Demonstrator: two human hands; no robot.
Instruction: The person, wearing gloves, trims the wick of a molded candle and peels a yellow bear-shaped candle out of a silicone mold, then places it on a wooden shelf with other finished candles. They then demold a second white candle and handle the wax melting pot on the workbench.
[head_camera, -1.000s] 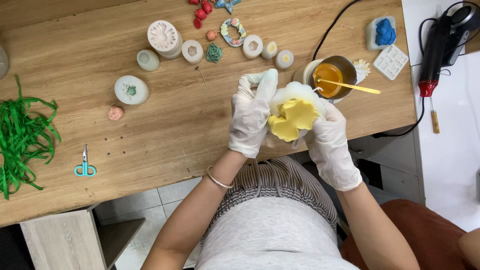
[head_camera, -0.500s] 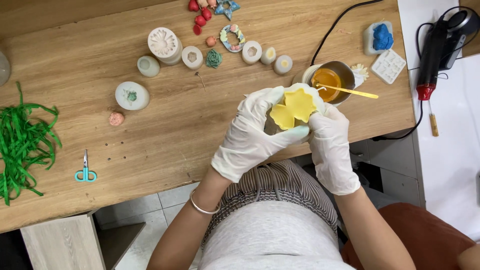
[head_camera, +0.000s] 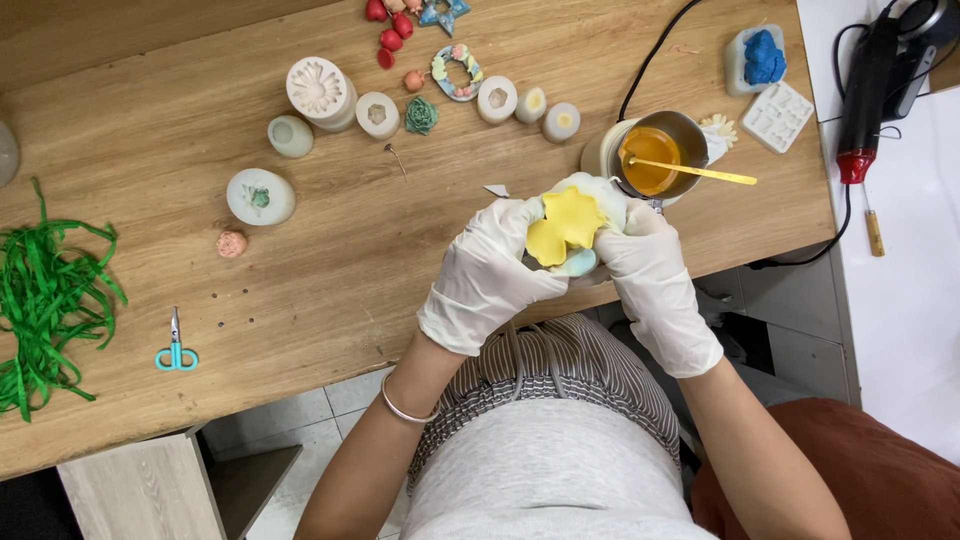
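Both hands are in white gloves and they're wrapped around the same thing: a pale, squishy-looking mould (head_camera: 592, 262) with a yellow flower-shaped piece (head_camera: 563, 225) sitting in the top of it. The left hand (head_camera: 487, 275) cups the mould from its side with the fingers curled in against it, and the right hand (head_camera: 655, 285) clamps it from the other side, thumb up near the yellow piece, so it's a proper two-handed squeeze, held just above the near edge of the wooden table (head_camera: 330, 250). Right behind the hands is a small metal pot (head_camera: 662, 160) of orange liquid with a yellow stick (head_camera: 700, 172) resting across it (looks like melted wax, but I can't tell for sure). Further back there's a row of small round white moulds (head_camera: 497, 99) plus a few coloured little shapes. Off to the left lie a pile of green shredded strips (head_camera: 45, 300) and a tiny pair of teal-handled scissors (head_camera: 176, 345), well apart from the hands. A red and black heat gun (head_camera: 868, 90) sits on the white surface at the right.
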